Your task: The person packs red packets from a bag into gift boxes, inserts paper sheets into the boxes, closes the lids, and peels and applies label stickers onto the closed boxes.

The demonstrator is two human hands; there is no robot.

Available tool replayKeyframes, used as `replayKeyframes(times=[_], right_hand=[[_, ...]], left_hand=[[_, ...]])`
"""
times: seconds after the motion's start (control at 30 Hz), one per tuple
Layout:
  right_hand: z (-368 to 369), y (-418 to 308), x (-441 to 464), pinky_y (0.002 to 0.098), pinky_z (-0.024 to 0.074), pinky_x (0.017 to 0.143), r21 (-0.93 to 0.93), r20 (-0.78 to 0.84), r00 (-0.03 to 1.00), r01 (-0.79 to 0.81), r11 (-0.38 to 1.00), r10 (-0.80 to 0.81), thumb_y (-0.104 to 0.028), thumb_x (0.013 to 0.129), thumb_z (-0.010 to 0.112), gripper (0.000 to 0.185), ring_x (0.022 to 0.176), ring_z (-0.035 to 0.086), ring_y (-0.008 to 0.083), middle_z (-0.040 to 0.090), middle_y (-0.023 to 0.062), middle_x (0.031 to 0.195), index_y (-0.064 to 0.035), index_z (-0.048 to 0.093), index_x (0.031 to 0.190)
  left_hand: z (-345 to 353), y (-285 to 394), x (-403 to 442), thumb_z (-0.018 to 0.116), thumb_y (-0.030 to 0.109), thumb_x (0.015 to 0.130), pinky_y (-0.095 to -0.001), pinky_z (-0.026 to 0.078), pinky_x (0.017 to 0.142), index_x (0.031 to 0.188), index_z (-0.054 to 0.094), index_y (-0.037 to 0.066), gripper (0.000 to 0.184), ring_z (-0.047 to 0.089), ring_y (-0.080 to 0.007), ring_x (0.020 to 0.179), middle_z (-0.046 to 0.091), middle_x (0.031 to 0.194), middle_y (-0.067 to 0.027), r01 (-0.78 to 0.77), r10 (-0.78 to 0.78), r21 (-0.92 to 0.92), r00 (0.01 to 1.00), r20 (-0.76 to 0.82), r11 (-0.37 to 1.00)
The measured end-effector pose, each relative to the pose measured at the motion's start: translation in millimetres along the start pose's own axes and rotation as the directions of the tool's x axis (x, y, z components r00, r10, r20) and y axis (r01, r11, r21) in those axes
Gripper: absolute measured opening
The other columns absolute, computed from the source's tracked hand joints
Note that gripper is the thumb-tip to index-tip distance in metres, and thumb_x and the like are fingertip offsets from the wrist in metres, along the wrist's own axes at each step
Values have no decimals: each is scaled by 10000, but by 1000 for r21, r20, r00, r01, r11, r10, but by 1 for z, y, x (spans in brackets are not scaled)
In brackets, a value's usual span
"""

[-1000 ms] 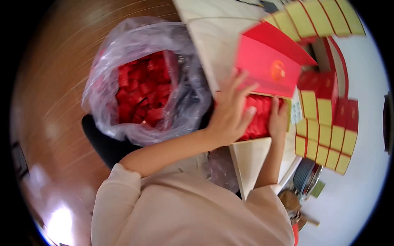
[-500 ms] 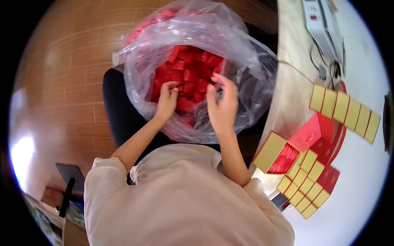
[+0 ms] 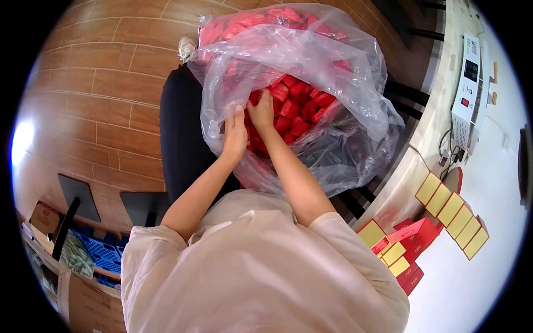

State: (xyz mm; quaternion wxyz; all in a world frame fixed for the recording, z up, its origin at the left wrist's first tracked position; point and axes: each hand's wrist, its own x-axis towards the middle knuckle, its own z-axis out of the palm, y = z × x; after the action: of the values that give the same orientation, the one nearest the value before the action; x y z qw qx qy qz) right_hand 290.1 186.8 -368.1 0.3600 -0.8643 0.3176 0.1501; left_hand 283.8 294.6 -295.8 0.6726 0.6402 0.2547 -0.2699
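A large clear plastic bag full of small red packets stands between my legs, its mouth spread open towards me. My left hand lies along the left side of the mouth, fingers stretched out and their tips against the plastic film. Beside it, my right hand reaches into the bag at the left of the pile. Its thumb and fingers curl about a red packet, though the fingertips are partly hidden among the packets and film.
On the white table at the right are a row of gold-faced boxes, several red boxes and a white machine with cables. Black stands, a blue crate and a cardboard box are at the lower left.
My view has turned, shifting the bag and table in it. My right hand has crossed from the right of the packets to the left, beside my left hand, which now lies at the bag's edge.
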Motion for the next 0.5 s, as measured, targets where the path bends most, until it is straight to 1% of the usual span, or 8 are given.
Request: replayKeyframes(times=[0.03, 0.1, 0.17, 0.23, 0.27, 0.37, 0.47, 0.5], right_hand=[[0, -5, 0, 468, 477, 888, 0, 1, 1000, -4, 1000, 4, -250, 770, 748, 677, 1090, 543, 446, 524, 265, 1180, -23, 376, 1288], [3, -8, 1, 492, 483, 855, 9, 65, 987, -146, 989, 145, -184, 808, 698, 510, 998, 595, 455, 613, 256, 1078, -37, 448, 1227], [5, -3, -3, 482, 493, 828, -73, 54, 996, -70, 995, 75, -170, 794, 705, 438, 946, 615, 445, 640, 251, 997, -25, 517, 1161], [-2, 1, -6, 459, 503, 809, -110, 37, 999, -2, 994, 6, -159, 793, 705, 263, 933, 637, 415, 665, 242, 971, -7, 634, 997], [-9, 5, -9, 459, 503, 809, -109, 30, 1000, -1, 994, 4, -159, 793, 705, 263, 933, 637, 415, 665, 242, 971, -7, 634, 997], [-42, 23, -14, 416, 507, 780, 31, -208, 978, 10, 999, -3, -170, 815, 705, 246, 887, 658, 365, 668, 235, 922, -3, 627, 979], [-85, 32, -31, 336, 501, 746, 235, -395, 919, 83, 968, 17, -171, 872, 680, 227, 800, 644, 211, 677, 145, 874, 11, 596, 979], [-99, 30, -41, 344, 494, 732, 284, -450, 893, 134, 949, 8, -166, 880, 663, 215, 776, 627, 217, 661, 136, 856, 10, 583, 973]], left_hand=[[-2, -7, 3, 364, 377, 1026, -333, 347, 1017, 1295, 476, 14, 465, 493, -209, 1106, 556, 1230, -124, -111, 111, 10, 993, 31, 994], [-4, -11, 3, 366, 368, 1027, -332, 351, 1013, 1291, 478, 12, 457, 497, -206, 1101, 556, 1227, -121, -84, 83, 6, 996, 44, 996], [-2, -8, 2, 369, 359, 1028, -330, 354, 1009, 1287, 479, 10, 448, 501, -203, 1095, 557, 1224, -119, -64, 64, -3, 996, 59, 998], [-2, -12, 3, 355, 460, 1001, -369, 281, 1093, 1428, 338, 10, 621, 383, -339, 1319, 395, 1427, -223, 16, -20, 43, 996, 84, 999], [-3, -13, 4, 355, 460, 1001, -369, 281, 1093, 1428, 338, 10, 621, 383, -339, 1319, 395, 1427, -223, 11, -14, 43, 996, 89, 999], [0, -10, 2, 399, 467, 987, -362, 297, 1085, 1436, 317, 26, 635, 421, -316, 1290, 427, 1408, -207, -17, 8, 134, 998, 68, 991], [10, 21, -15, 484, 365, 988, -335, 330, 1045, 1345, 402, 20, 503, 464, -222, 1214, 519, 1279, -139, 57, -59, 33, 996, 66, 998], [13, 27, -20, 512, 367, 976, -345, 322, 1063, 1374, 348, 27, 548, 459, -236, 1234, 477, 1323, -142, 89, -91, 23, 991, 100, 996]])
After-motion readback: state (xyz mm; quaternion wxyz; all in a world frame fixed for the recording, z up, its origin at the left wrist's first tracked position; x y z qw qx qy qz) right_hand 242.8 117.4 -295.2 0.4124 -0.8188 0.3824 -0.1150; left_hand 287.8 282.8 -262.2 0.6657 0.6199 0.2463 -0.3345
